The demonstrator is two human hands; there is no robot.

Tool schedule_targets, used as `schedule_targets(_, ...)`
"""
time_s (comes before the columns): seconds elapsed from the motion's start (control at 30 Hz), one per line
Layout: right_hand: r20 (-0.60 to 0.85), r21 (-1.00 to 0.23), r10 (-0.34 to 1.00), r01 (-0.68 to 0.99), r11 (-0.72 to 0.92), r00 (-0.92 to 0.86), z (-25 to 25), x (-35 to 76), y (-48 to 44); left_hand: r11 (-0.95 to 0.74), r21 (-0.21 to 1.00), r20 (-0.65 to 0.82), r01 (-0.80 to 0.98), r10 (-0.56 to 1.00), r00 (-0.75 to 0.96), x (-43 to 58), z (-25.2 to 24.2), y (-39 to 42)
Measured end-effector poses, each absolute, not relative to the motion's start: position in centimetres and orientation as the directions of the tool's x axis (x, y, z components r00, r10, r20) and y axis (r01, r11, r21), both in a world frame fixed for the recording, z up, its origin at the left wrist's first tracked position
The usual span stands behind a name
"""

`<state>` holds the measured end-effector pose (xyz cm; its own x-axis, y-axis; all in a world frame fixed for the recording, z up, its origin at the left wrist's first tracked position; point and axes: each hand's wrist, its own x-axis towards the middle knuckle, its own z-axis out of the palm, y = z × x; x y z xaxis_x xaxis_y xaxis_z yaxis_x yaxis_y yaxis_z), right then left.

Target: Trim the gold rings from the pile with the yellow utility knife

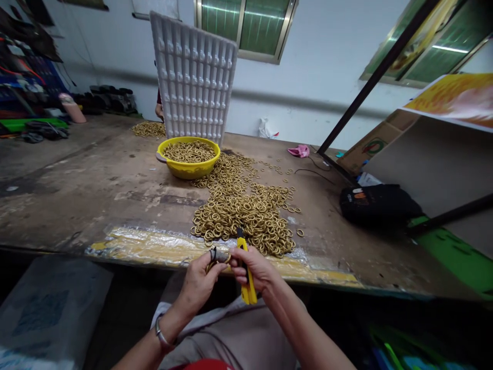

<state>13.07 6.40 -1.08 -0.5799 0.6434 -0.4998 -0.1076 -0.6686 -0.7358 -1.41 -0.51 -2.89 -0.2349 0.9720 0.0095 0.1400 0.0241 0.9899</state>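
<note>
My left hand [200,281] is closed around a brass-coloured ring, and a dark wrap or band shows at its fingertips. Close beside it, my right hand [252,267] grips a yellow utility knife [249,288] with a black tip pointing up and away. The right fingertips also meet the edge of a ring [227,257] between the two hands; whether they pinch it is hard to see. Just beyond both hands lies a large pile of brass-coloured rings [246,216] on the worktable [115,190].
A yellow basin [188,168] full of rings stands behind the pile. A grey ribbed panel [194,77] rises upright behind it, partly hiding a person [158,109]. More rings [148,129] lie at the back. A black bag [379,204] and dark metal frame [358,87] stand right.
</note>
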Motion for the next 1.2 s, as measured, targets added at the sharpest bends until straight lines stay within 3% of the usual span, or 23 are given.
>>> schedule_targets(0.07, -0.504, -0.751, 0.646, -0.078, -0.655, -0.573, -1.0, 12.9, 6.3, 0.049, 0.986, -0.015, 0.157, 0.977, -0.211, -1.6, -2.7, -0.5)
schedule_targets(0.17, -0.464, -0.841, 0.708, 0.014, -0.541, -0.533, -1.0, 12.8, 6.0, 0.164, 0.986, -0.158, 0.031, 0.975, -0.154, -1.7, -2.4, -0.4)
schedule_targets(0.27, -0.229, -0.962, 0.871, 0.238, -0.134, -0.436, -1.4, 13.2, 5.4, 0.265, 0.957, -0.278, -0.119, 0.954, -0.114, -1.9, -2.3, -0.2)
schedule_targets(0.37, 0.072, -0.778, 0.899, 0.540, 0.321, -0.431, -1.8, 13.9, 4.3, 0.272, 0.947, -0.291, -0.169, 0.951, -0.101, -2.0, -2.5, -0.2)
schedule_targets(0.43, 0.115, -0.601, 0.874, 0.668, 0.439, -0.471, -2.0, 14.2, 3.6, 0.266, 0.948, -0.285, -0.178, 0.954, -0.095, -1.9, -2.6, -0.2)
schedule_targets(0.53, 0.072, -0.425, 0.868, 0.773, 0.472, -0.491, -1.9, 14.1, 2.8, 0.253, 0.951, -0.270, -0.175, 0.960, -0.080, -1.8, -2.6, -0.4)
schedule_targets(0.63, 0.052, -0.330, 0.875, 0.819, 0.470, -0.481, -1.9, 13.6, 2.6, 0.252, 0.955, -0.260, -0.156, 0.965, -0.033, -1.7, -2.6, -0.4)
schedule_targets(0.77, 0.023, -0.281, 0.875, 0.837, 0.469, -0.483, -2.3, 14.0, 3.1, 0.229, 0.965, -0.233, -0.130, 0.972, -0.018, -2.1, -2.1, -1.0)
schedule_targets(0.9, -0.072, -0.171, 0.943, 0.936, 0.308, -0.324, -2.7, 15.9, 4.5, 0.250, 0.949, -0.232, -0.193, 0.966, 0.112, -2.6, -0.9, -2.3)
schedule_targets(1.03, 0.035, -0.133, 0.945, 0.935, 0.327, -0.326, -3.0, 16.5, 6.0, 0.309, 0.909, -0.259, -0.280, 0.944, 0.204, -2.5, -0.7, -2.7)
schedule_targets(1.2, 0.036, -0.104, 0.942, 0.937, 0.335, -0.333, -4.1, 15.7, 7.8, 0.304, 0.862, -0.279, -0.406, 0.953, 0.122, -2.3, -2.3, -2.0)
